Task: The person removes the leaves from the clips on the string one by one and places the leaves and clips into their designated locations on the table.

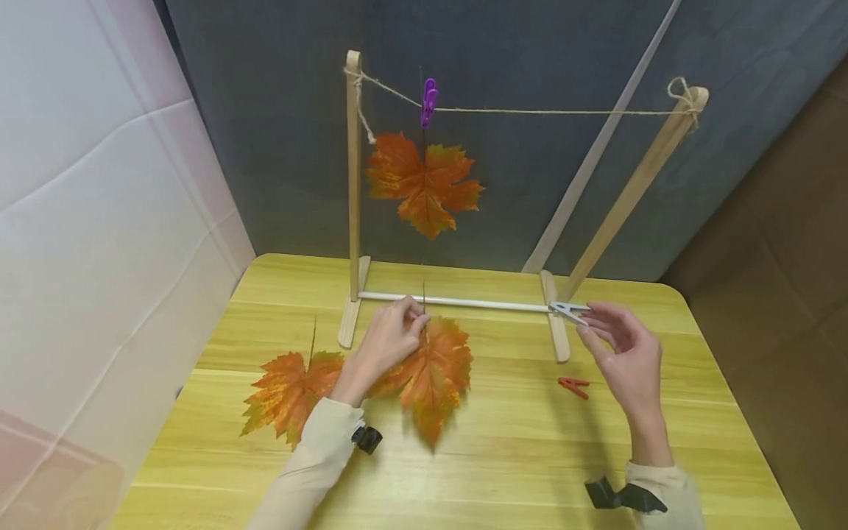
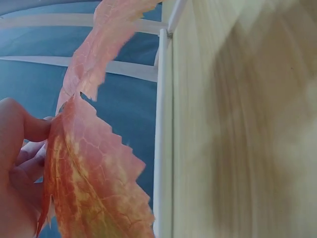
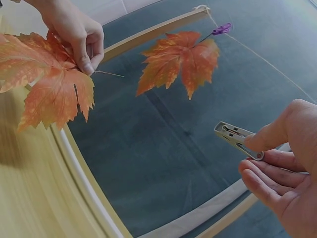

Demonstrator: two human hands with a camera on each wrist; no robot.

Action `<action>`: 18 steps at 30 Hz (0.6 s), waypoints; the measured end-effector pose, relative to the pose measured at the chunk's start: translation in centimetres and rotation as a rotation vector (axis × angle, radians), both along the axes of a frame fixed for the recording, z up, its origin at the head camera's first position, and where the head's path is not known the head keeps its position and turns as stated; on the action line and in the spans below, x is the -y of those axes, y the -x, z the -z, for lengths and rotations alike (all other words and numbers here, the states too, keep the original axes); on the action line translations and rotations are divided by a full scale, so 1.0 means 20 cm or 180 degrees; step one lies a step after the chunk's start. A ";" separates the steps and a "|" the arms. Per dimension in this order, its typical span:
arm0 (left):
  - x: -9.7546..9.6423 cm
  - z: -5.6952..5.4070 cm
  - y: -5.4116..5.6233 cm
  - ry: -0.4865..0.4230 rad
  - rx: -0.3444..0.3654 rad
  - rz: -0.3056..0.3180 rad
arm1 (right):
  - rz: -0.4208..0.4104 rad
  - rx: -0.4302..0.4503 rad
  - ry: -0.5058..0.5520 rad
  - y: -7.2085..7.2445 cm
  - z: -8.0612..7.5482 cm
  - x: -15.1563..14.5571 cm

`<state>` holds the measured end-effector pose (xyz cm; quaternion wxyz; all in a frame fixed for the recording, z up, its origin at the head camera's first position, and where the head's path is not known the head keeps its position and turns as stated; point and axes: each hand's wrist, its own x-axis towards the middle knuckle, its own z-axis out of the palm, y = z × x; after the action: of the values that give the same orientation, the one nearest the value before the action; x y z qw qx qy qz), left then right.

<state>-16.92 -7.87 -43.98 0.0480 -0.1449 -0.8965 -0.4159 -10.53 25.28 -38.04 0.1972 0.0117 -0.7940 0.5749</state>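
Observation:
My left hand (image 1: pixel 391 335) pinches an orange artificial maple leaf (image 1: pixel 437 368) by its thin stem, just above the blade. In the left wrist view the leaf (image 2: pixel 94 173) hangs from thumb and fingers. To the right, my right hand (image 1: pixel 626 350) holds a grey clothespin (image 1: pixel 568 311) by its handle end between thumb and fingers; the right wrist view shows the clothespin (image 3: pixel 240 140) pointing away from the palm. Another leaf (image 1: pixel 427 184) hangs from the twine (image 1: pixel 530 111), clipped by a purple clothespin (image 1: pixel 429 103).
A wooden stand with a left post (image 1: pixel 354 177), a right post (image 1: pixel 636 188) and a white bottom bar (image 1: pixel 464 302) stands at the table's back. One more leaf (image 1: pixel 288 394) lies at left on the table (image 1: pixel 517 471). A red clothespin (image 1: pixel 573 387) lies near the right hand.

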 end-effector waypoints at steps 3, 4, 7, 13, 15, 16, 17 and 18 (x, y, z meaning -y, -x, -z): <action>0.01 0.02 0.00 -0.0014 0.0064 -0.0011 | 0.0010 0.0019 -0.0006 -0.01 0.02 0.00; 0.01 0.03 0.00 -0.0022 0.0085 -0.0014 | 0.0018 0.0026 -0.0012 -0.01 0.03 -0.01; 0.02 0.05 0.00 -0.0030 0.0103 -0.0031 | 0.0035 0.0054 -0.0027 -0.02 0.04 -0.01; 0.03 0.08 -0.01 -0.0004 0.0170 -0.0074 | 0.0062 0.0151 -0.0017 -0.05 0.07 -0.01; 0.04 0.09 -0.02 0.0005 0.0209 -0.0088 | 0.0076 0.0177 -0.0013 -0.05 0.08 -0.02; 0.04 0.10 -0.02 0.0009 0.0230 -0.0088 | 0.0086 0.0194 -0.0015 -0.06 0.09 -0.02; 0.04 0.10 -0.02 0.0014 0.0255 -0.0092 | 0.0092 0.0210 -0.0014 -0.06 0.10 -0.02; 0.04 0.11 -0.02 0.0021 0.0282 -0.0097 | 0.0097 0.0228 -0.0011 -0.06 0.10 -0.02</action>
<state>-16.55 -8.69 -46.15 0.0142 -0.1129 -0.9012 -0.4182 -9.24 25.69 -40.08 0.1774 -0.0207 -0.8017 0.5705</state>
